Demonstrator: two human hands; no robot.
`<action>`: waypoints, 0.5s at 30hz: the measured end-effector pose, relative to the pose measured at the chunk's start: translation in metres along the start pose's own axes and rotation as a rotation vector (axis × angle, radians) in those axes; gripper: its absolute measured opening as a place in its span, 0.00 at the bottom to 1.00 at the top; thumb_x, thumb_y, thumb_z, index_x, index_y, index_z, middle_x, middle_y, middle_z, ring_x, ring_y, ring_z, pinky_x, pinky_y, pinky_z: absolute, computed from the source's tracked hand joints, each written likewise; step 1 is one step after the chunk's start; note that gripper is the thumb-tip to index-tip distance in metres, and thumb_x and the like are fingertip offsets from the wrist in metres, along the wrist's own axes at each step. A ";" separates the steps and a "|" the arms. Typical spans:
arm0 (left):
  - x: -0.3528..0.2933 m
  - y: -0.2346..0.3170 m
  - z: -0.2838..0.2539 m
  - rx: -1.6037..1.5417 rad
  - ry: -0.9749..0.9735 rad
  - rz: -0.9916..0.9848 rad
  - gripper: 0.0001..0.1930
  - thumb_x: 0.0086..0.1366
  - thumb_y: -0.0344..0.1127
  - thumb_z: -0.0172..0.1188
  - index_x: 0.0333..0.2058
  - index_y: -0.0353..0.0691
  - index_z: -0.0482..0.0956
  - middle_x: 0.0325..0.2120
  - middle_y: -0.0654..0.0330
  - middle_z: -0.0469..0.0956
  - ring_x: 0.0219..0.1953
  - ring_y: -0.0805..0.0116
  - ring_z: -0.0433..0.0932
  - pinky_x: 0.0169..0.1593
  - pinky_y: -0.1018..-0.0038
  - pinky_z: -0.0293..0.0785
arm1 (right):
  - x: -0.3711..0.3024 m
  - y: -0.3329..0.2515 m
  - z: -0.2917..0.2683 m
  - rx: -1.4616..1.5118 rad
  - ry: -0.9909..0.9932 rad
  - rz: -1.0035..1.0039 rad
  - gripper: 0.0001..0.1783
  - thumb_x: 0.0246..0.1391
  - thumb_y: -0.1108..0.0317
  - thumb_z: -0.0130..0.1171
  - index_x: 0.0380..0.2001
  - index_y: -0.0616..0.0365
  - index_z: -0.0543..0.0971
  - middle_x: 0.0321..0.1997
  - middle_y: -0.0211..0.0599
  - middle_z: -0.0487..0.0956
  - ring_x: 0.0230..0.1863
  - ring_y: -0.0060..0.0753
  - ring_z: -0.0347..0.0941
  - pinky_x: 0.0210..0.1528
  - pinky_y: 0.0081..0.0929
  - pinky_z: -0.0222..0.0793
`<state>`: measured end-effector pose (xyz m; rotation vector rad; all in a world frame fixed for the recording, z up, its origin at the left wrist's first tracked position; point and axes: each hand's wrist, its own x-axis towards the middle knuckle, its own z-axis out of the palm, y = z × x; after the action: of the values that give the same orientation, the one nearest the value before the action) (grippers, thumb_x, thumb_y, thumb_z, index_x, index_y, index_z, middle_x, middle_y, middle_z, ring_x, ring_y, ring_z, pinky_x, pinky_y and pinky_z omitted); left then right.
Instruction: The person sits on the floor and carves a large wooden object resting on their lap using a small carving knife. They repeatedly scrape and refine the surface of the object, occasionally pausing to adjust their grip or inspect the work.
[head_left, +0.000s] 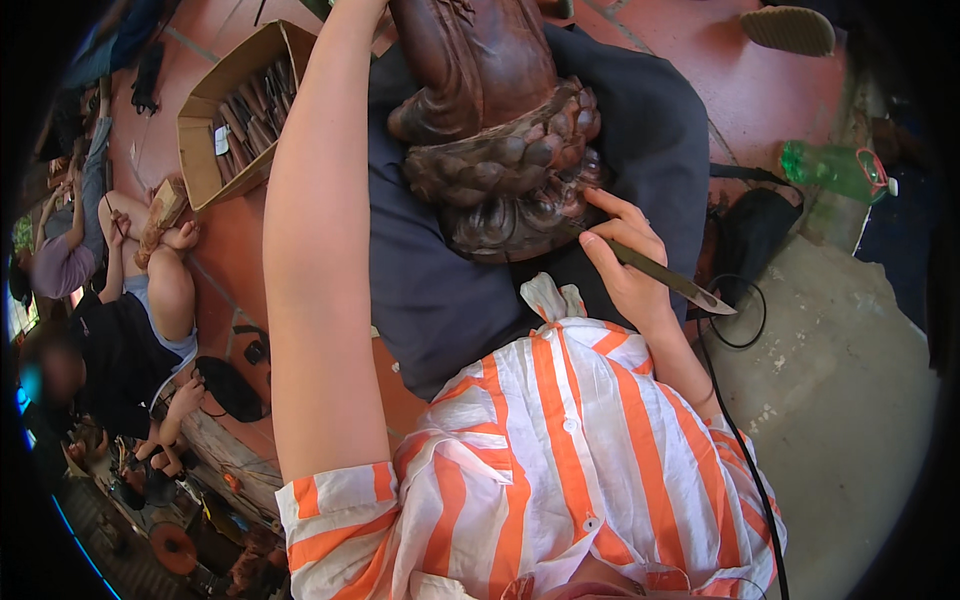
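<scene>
A dark brown carved wooden statue [480, 80] rests on my lap, over dark trousers [650, 110]. Its base [500, 225] is carved with rows of rounded petals and faces me. My right hand [630, 265] is closed round a slim carving tool [655, 270] with an olive-brown shaft. One end of the tool meets the petals, while its pointed metal end sticks out to the right, past the hand. A fingertip of this hand touches the base. My left arm [325, 230] reaches up past the statue's left side; its hand lies beyond the upper edge, out of sight.
An open cardboard box [200, 140] of wooden-handled tools stands left on the red tiles. A person [120, 330] sits further left, holding a carved wood piece [160, 220]. At right lie a green bottle [830, 168], a sandal [788, 32] and a black cable [735, 420] by a concrete slab [830, 400].
</scene>
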<state>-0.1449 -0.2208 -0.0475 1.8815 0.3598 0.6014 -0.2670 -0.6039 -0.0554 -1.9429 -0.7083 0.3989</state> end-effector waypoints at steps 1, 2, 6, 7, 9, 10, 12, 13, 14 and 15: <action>-0.001 0.003 0.001 -0.023 -0.013 -0.012 0.34 0.53 0.35 0.65 0.59 0.46 0.63 0.47 0.55 0.72 0.48 0.64 0.71 0.54 0.72 0.66 | -0.001 -0.001 0.000 -0.020 -0.002 -0.004 0.06 0.46 0.72 0.63 0.26 0.65 0.80 0.49 0.52 0.76 0.51 0.47 0.71 0.53 0.34 0.63; -0.001 0.003 0.001 -0.045 -0.024 -0.027 0.33 0.54 0.34 0.65 0.59 0.45 0.64 0.47 0.55 0.72 0.48 0.65 0.71 0.53 0.72 0.66 | 0.000 -0.003 0.002 -0.041 0.001 -0.013 0.06 0.45 0.72 0.63 0.26 0.64 0.80 0.49 0.52 0.76 0.52 0.47 0.71 0.53 0.35 0.63; -0.002 0.000 0.002 -0.014 0.009 0.008 0.33 0.54 0.34 0.65 0.59 0.46 0.64 0.46 0.55 0.73 0.47 0.65 0.72 0.53 0.73 0.67 | 0.000 -0.004 0.005 -0.074 -0.002 -0.035 0.06 0.45 0.72 0.64 0.26 0.64 0.81 0.49 0.51 0.76 0.53 0.46 0.70 0.54 0.35 0.63; -0.002 -0.001 0.002 -0.027 0.007 0.001 0.33 0.54 0.34 0.65 0.59 0.46 0.64 0.46 0.55 0.73 0.47 0.65 0.72 0.53 0.73 0.67 | 0.001 -0.003 0.004 -0.069 -0.008 -0.036 0.06 0.45 0.72 0.64 0.26 0.64 0.81 0.49 0.50 0.76 0.53 0.46 0.70 0.54 0.35 0.63; -0.002 0.000 0.001 -0.019 0.013 -0.001 0.33 0.54 0.34 0.65 0.59 0.46 0.64 0.46 0.55 0.73 0.47 0.65 0.72 0.53 0.73 0.67 | 0.000 0.003 0.001 0.065 -0.009 0.021 0.06 0.45 0.72 0.64 0.26 0.64 0.81 0.49 0.50 0.76 0.53 0.45 0.70 0.54 0.34 0.63; -0.002 0.000 0.000 0.001 0.019 0.002 0.33 0.54 0.34 0.65 0.59 0.46 0.64 0.47 0.55 0.73 0.48 0.64 0.72 0.53 0.73 0.67 | -0.001 0.007 0.000 0.132 -0.009 0.050 0.06 0.45 0.72 0.64 0.26 0.64 0.81 0.49 0.50 0.75 0.54 0.45 0.70 0.55 0.34 0.62; -0.002 0.001 0.000 0.024 0.023 0.004 0.33 0.53 0.35 0.65 0.59 0.46 0.65 0.47 0.54 0.73 0.48 0.64 0.71 0.54 0.73 0.66 | -0.002 0.011 0.001 0.185 0.003 0.100 0.06 0.45 0.71 0.64 0.27 0.63 0.81 0.49 0.49 0.75 0.54 0.44 0.69 0.55 0.34 0.62; -0.002 0.002 0.000 0.026 0.022 0.002 0.33 0.53 0.35 0.65 0.59 0.46 0.65 0.48 0.54 0.73 0.49 0.64 0.71 0.54 0.72 0.66 | -0.001 0.008 0.002 0.138 -0.003 0.081 0.06 0.45 0.71 0.64 0.27 0.63 0.81 0.49 0.49 0.75 0.53 0.44 0.69 0.55 0.34 0.62; -0.002 0.001 0.000 0.027 0.018 -0.004 0.33 0.53 0.35 0.65 0.59 0.46 0.65 0.48 0.54 0.73 0.49 0.64 0.71 0.54 0.72 0.66 | -0.001 0.003 0.003 0.091 -0.010 0.067 0.06 0.45 0.71 0.64 0.27 0.63 0.81 0.49 0.49 0.75 0.53 0.44 0.69 0.55 0.34 0.62; -0.001 0.001 0.000 0.039 0.024 0.003 0.33 0.53 0.35 0.65 0.59 0.46 0.65 0.48 0.54 0.73 0.49 0.64 0.71 0.54 0.72 0.66 | 0.000 -0.002 0.004 -0.006 -0.021 0.039 0.06 0.45 0.71 0.64 0.27 0.64 0.81 0.49 0.50 0.75 0.53 0.44 0.70 0.54 0.34 0.62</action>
<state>-0.1460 -0.2218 -0.0474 1.9136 0.3862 0.6233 -0.2704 -0.6004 -0.0557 -1.9631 -0.6861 0.4422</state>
